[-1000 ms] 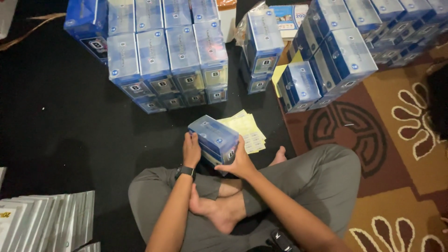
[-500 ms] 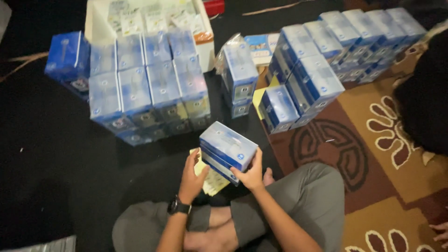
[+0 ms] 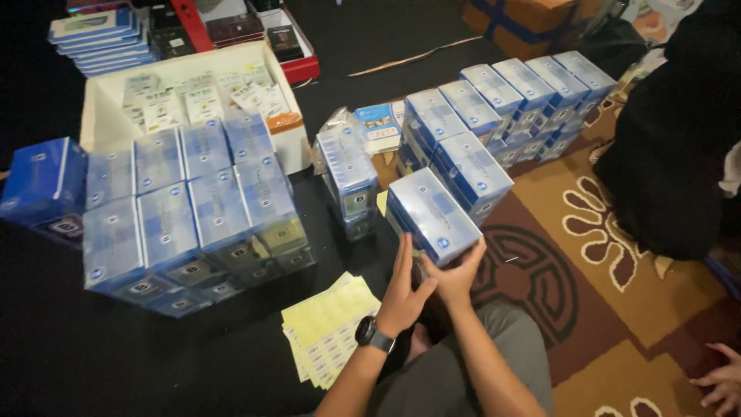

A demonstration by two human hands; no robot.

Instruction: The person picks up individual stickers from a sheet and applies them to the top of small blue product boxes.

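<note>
Holding a blue shrink-wrapped pack of boxes just above centre of view, at the near end of the right-hand row of packs that runs off toward 1 o'clock. Left hand, watch on the wrist, pressed flat against the pack's near-left side with fingers straight and open. Right hand cupped under the near-right corner, fingers curled and gripping the lower edge — pack borne by both hands, tilted a little, touching or nearly touching its neighbour at 1 o'clock; cannot tell which.

To do this step well, judging from the row: keep the pack square to the neighbouring pack, label end facing the same way as the others. Lower the far edge first, then ease the near edge down onto the carpet rather than dropping it. Slide the right fingers out last, so nothing pinches under the base. Push gently with the flat left palm to close any gap — slick film looks likely to slip, so steady pressure, no jerks.

Also around: a larger block of packs at 10 o'clock on the dark floor, a lone upright pack at 12 o'clock, yellow sticker sheets at 7 o'clock beside the left forearm, a white tray of cards at 11 o'clock. Another person's hand at 4 o'clock, well apart.
</note>
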